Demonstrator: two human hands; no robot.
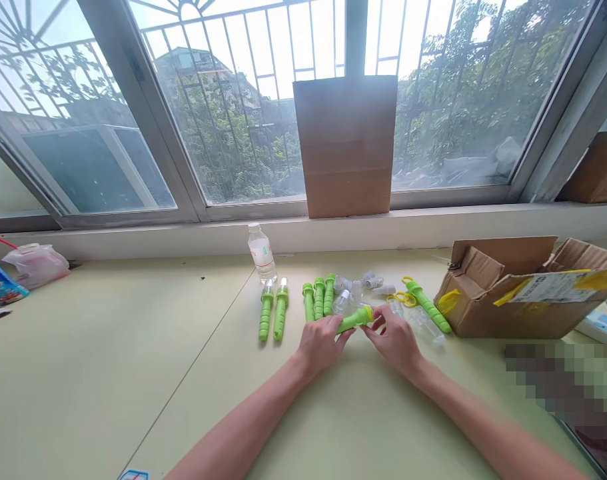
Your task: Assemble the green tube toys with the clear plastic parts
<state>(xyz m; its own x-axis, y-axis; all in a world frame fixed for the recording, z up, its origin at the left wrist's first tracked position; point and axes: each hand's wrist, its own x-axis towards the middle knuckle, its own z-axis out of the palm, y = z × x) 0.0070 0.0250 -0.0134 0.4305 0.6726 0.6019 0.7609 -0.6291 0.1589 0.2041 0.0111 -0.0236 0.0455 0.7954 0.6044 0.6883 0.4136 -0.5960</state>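
Observation:
A green ribbed tube (353,321) with a yellow ring near its right end lies across my left hand (322,341), whose fingers are wrapped round it. At that yellow end is my right hand (394,338), its thumb and fingers bent close together; whatever they pinch is too small to make out. Beyond my left hand stand or lie three green tubes (318,298) side by side. Two more green tubes with clear tops (280,311) rest to the left. Clear plastic caps (356,292) are heaped behind my hands, and another green tube (428,306) lies to the right.
A water bottle (262,255) stands near the sill. An open cardboard box (523,310) is at the right, with yellow pieces at its side. Clear cylinders (426,325) lie beside my right hand. A pink bag (37,262) and blue packet (2,282) are far left.

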